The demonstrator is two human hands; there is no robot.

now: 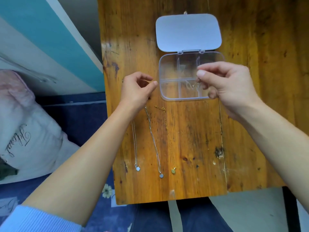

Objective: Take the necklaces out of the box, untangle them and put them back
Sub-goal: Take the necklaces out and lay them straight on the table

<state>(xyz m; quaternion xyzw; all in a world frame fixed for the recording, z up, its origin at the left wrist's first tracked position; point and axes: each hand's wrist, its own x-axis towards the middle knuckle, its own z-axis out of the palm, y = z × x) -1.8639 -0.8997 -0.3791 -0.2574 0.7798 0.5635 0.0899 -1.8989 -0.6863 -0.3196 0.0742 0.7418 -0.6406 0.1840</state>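
A clear plastic box (168, 91) with several compartments stands on the wooden table, its lid (188, 31) folded open behind it. My right hand (229, 84) hovers over the box's right side, thumb and fingers pinched on a thin silver necklace (190, 85) that loops into the front middle compartment. My left hand (136, 88) is just left of the box with thumb and forefinger nearly together; whether it holds a chain is unclear. Three necklaces lie straight and side by side in front of the box: a silver one (135, 148), a second silver one (154, 141) and a gold one (168, 134).
The wooden table (200, 148) ends close on the left and front. A pink-white pillow (30, 131) and blue bedding (83, 190) lie to the left. A teal and white wall (50, 39) rises at the upper left.
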